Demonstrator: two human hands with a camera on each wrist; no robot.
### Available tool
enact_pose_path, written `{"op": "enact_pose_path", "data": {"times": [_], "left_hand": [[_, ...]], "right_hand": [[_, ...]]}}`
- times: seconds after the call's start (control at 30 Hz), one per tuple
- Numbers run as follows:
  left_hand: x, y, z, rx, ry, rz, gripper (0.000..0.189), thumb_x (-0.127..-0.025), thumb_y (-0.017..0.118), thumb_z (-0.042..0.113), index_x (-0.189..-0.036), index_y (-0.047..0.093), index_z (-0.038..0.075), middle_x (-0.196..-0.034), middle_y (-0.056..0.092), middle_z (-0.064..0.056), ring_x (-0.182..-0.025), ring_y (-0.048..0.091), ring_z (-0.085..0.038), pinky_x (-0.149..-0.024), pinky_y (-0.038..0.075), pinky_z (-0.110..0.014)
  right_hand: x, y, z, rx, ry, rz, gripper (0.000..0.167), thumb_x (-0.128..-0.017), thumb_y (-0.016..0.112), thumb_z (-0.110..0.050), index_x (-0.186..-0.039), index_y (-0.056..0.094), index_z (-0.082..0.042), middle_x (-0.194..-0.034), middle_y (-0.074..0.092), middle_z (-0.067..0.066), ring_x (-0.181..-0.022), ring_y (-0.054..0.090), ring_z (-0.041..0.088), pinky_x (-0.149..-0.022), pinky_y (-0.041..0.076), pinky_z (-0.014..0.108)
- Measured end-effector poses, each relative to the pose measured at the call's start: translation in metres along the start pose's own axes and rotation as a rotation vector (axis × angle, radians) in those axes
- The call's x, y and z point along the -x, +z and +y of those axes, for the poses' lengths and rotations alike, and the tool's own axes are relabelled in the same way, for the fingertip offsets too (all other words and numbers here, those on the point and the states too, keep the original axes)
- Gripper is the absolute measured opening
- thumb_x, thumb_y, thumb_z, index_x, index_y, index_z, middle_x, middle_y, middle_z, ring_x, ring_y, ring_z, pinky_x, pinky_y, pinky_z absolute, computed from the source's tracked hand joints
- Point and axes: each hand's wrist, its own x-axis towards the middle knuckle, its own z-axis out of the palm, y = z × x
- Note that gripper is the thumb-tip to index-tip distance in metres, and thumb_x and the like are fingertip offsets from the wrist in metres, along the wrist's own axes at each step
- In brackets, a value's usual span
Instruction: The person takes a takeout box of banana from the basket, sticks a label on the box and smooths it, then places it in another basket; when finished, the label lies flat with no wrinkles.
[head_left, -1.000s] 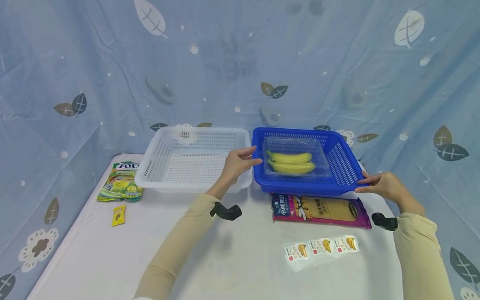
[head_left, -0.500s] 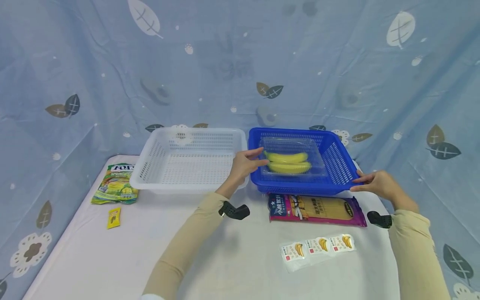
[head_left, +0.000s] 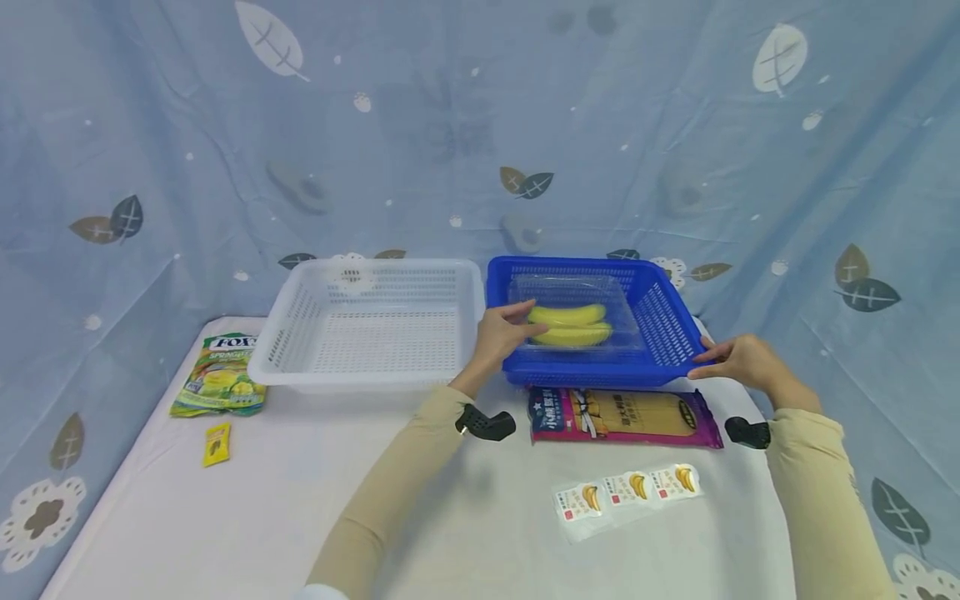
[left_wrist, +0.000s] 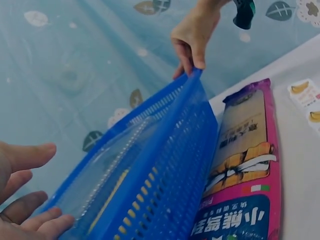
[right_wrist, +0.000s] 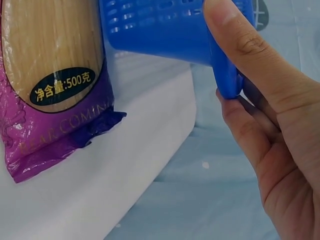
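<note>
A blue plastic basket (head_left: 592,377) holds a clear plastic box (head_left: 577,287) with two yellow bananas (head_left: 570,335) inside it. My left hand (head_left: 497,337) reaches over the basket's left side, fingertips beside the clear box. In the left wrist view its thumb and fingers (left_wrist: 30,158) are spread apart with nothing between them. At the basket's front right corner my right hand (head_left: 750,365) pinches the rim, thumb on one side and fingers on the other, as the right wrist view shows.
A white basket (head_left: 360,379) stands left of the blue one. In front of the blue basket lie a pasta packet (head_left: 626,415) and a strip of banana labels (head_left: 628,493). A green candy bag (head_left: 221,375) and a small yellow packet (head_left: 217,445) lie at left. Patterned cloth (head_left: 420,108) hangs behind.
My left hand has moved right, from the blue basket's left rim to over its inside by the clear box. The right hand keeps its pinch on the rim. The head view has shifted slightly.
</note>
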Motion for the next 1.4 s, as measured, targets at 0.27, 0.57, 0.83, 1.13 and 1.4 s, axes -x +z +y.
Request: {"op": "enact_pose_path", "data": {"times": [0.27,0.57,0.83,1.13,1.4], "left_hand": [[-0.004,0.020,-0.011,-0.046,0.010,0.097,0.052,-0.077,0.081,0.017,-0.126,0.064,0.017,-0.129,0.061,-0.011,-0.093,0.064,-0.017,-0.074,0.052,-0.025],[-0.016,0.031,-0.021,-0.026,0.017,0.179,0.066,-0.081,0.077,0.012,-0.141,0.048,0.013,-0.147,0.043,-0.007,-0.126,0.048,-0.025,-0.090,0.051,-0.035],[-0.029,0.035,-0.023,-0.005,0.025,0.189,0.071,-0.082,0.076,0.012,-0.144,0.041,0.004,-0.150,0.038,-0.007,-0.141,0.027,-0.026,-0.107,0.039,-0.041],[-0.036,0.041,-0.025,-0.001,-0.052,0.181,0.080,-0.082,0.077,0.015,-0.149,0.033,0.009,-0.157,0.023,-0.011,-0.145,0.010,-0.033,-0.112,0.028,-0.050],[-0.043,0.043,-0.027,-0.027,-0.119,0.090,0.098,-0.078,0.081,0.019,-0.154,0.019,0.019,-0.161,0.002,-0.009,-0.144,-0.009,-0.035,-0.114,0.014,-0.058]], "right_hand": [[-0.002,0.003,-0.001,0.023,-0.001,0.009,0.046,-0.075,0.081,-0.036,-0.096,0.074,0.005,-0.131,0.043,0.028,-0.119,0.044,0.054,-0.073,0.039,0.041],[-0.003,0.006,-0.003,-0.007,0.042,0.012,0.050,-0.075,0.082,-0.036,-0.099,0.072,0.007,-0.133,0.041,0.029,-0.124,0.034,0.058,-0.075,0.038,0.043],[-0.002,0.004,-0.003,-0.004,0.034,0.030,0.048,-0.075,0.082,-0.036,-0.097,0.073,0.006,-0.131,0.043,0.030,-0.111,0.051,0.048,-0.073,0.038,0.042],[-0.002,0.003,-0.002,-0.003,0.062,0.033,0.046,-0.076,0.082,-0.034,-0.098,0.073,0.005,-0.125,0.049,0.034,-0.091,0.049,0.033,-0.072,0.039,0.041],[0.000,0.004,-0.003,0.010,0.062,0.044,0.048,-0.074,0.083,-0.037,-0.097,0.074,0.004,-0.123,0.052,0.036,-0.086,0.049,0.031,-0.070,0.039,0.040]]}}
